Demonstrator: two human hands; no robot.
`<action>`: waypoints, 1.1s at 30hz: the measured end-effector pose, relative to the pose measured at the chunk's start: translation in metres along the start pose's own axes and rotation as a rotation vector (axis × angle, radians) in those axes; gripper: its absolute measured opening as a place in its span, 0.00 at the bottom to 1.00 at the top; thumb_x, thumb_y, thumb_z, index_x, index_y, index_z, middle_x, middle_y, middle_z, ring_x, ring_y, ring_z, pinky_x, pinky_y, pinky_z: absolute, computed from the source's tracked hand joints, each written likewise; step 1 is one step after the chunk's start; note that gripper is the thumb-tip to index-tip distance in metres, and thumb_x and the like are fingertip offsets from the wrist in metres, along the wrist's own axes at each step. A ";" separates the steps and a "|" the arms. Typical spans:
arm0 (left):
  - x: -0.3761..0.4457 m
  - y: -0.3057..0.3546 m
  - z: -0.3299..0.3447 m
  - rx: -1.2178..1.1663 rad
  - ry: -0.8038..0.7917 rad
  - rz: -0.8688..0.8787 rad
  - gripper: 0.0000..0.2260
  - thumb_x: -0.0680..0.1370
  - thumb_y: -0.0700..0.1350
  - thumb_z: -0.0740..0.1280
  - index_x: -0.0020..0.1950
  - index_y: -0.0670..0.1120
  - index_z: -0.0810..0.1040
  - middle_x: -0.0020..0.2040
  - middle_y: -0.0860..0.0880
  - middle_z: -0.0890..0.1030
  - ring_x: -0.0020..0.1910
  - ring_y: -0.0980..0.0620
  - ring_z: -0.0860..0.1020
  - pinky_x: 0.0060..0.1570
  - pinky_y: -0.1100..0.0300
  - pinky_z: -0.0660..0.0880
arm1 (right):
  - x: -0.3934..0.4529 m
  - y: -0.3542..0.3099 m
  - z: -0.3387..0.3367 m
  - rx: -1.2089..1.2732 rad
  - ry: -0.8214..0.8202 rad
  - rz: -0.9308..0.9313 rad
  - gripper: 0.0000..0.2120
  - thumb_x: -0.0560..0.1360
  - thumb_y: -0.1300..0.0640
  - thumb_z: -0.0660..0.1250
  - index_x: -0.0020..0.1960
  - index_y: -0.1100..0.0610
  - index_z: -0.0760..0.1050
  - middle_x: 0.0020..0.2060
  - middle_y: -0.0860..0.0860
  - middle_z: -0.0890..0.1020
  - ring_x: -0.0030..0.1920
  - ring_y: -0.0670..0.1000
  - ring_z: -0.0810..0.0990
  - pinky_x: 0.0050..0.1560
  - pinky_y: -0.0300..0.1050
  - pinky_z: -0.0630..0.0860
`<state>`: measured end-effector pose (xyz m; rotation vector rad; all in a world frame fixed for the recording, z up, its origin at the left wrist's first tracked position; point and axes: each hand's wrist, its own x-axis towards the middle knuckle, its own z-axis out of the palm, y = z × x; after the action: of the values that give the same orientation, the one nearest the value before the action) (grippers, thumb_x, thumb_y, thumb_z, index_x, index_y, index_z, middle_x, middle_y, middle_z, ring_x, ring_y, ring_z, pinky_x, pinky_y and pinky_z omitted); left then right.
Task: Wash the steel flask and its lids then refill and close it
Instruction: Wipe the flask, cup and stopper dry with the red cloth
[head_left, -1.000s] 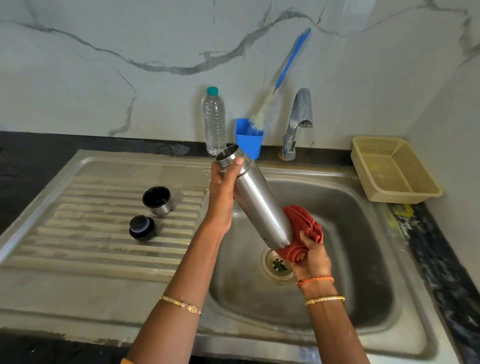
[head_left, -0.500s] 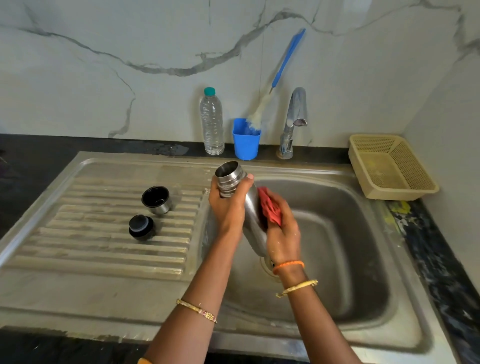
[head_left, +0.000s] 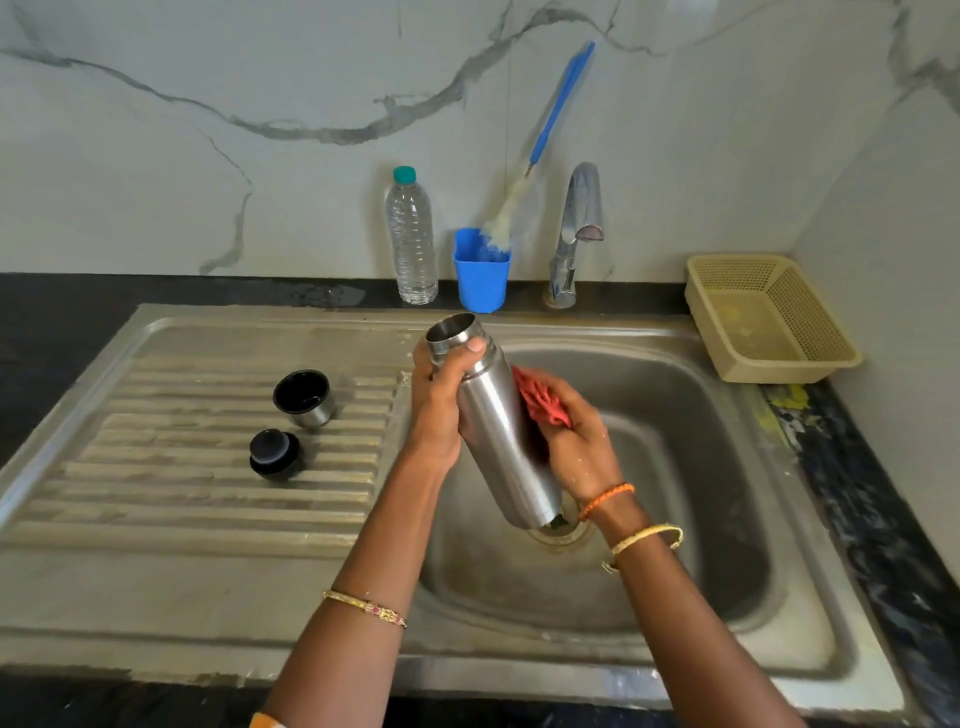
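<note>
The open steel flask (head_left: 501, 426) is tilted over the sink basin (head_left: 675, 467), mouth up and to the left. My left hand (head_left: 441, 400) grips it just below the neck. A red scrub cloth (head_left: 537, 397) is pressed against the flask's right side by my right hand (head_left: 576, 441). On the ribbed drainboard (head_left: 182, 493) to the left stand the steel cup lid (head_left: 305, 399), open side up, and the black stopper lid (head_left: 274, 453) in front of it.
Along the back wall stand a clear water bottle (head_left: 412, 239), a blue cup (head_left: 480, 273) holding a blue-handled bottle brush (head_left: 545, 145), and the tap (head_left: 576, 234), with no water running. A beige plastic basket (head_left: 769, 317) sits at the right on the dark counter.
My right hand slid the red cloth from the flask's base up to its upper side, and the flask swung a little more upright. The lids have not moved.
</note>
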<state>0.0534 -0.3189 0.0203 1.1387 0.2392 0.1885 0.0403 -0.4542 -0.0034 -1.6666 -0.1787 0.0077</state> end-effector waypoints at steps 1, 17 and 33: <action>-0.001 -0.004 0.002 0.033 0.003 0.004 0.43 0.60 0.55 0.75 0.67 0.34 0.67 0.51 0.39 0.78 0.46 0.47 0.80 0.45 0.55 0.77 | 0.004 -0.012 0.005 0.056 0.011 -0.070 0.23 0.75 0.71 0.57 0.63 0.51 0.76 0.59 0.46 0.80 0.61 0.45 0.76 0.66 0.47 0.70; 0.007 0.013 0.003 -0.109 -0.146 0.008 0.23 0.60 0.54 0.71 0.53 0.47 0.78 0.40 0.53 0.83 0.40 0.57 0.80 0.43 0.60 0.77 | -0.011 0.039 -0.031 0.618 0.204 0.714 0.17 0.76 0.72 0.54 0.55 0.58 0.76 0.50 0.56 0.81 0.55 0.63 0.78 0.55 0.68 0.73; -0.012 -0.015 0.012 -0.036 0.363 0.021 0.18 0.70 0.47 0.77 0.53 0.52 0.71 0.46 0.55 0.80 0.44 0.58 0.79 0.52 0.58 0.75 | -0.030 0.024 -0.005 0.223 0.422 0.293 0.17 0.76 0.70 0.60 0.56 0.54 0.78 0.54 0.50 0.82 0.56 0.46 0.79 0.64 0.43 0.71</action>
<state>0.0455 -0.3386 0.0129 1.0664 0.5429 0.4176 0.0142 -0.4645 -0.0293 -1.4235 0.3743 -0.0992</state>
